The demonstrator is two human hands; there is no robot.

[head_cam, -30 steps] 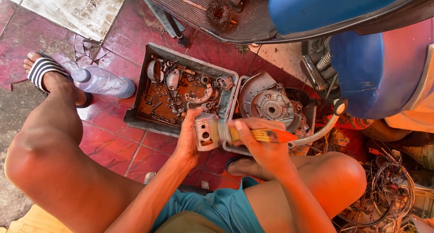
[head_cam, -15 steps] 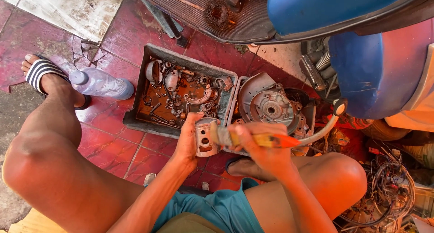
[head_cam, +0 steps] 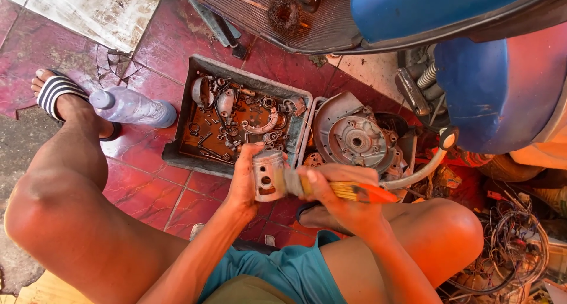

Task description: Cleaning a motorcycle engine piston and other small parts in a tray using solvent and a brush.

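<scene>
The left hand [head_cam: 245,183] is gripping a grey metal piston [head_cam: 269,175] by its far side, holding it in mid-air above the red tiled floor [head_cam: 150,189], just at the 6 o'clock edge of the parts tray [head_cam: 177,153]. The right hand [head_cam: 339,192] is closing around an orange-handled brush [head_cam: 348,192], its bristle end touching the piston's 3 o'clock side. The tray is carrying rusty, oily small parts; at its 3 o'clock a round engine cover [head_cam: 354,140] is lying, and at its 9 o'clock a plastic bottle [head_cam: 133,106] is resting on its side near a striped sandal [head_cam: 56,91]. The piston is looking greasy, so it could be slipping from the one-hand grip and dropping onto the tiles or into the tray, denting its skirt; hard brushing could also be flicking grit toward the bare knees.
</scene>
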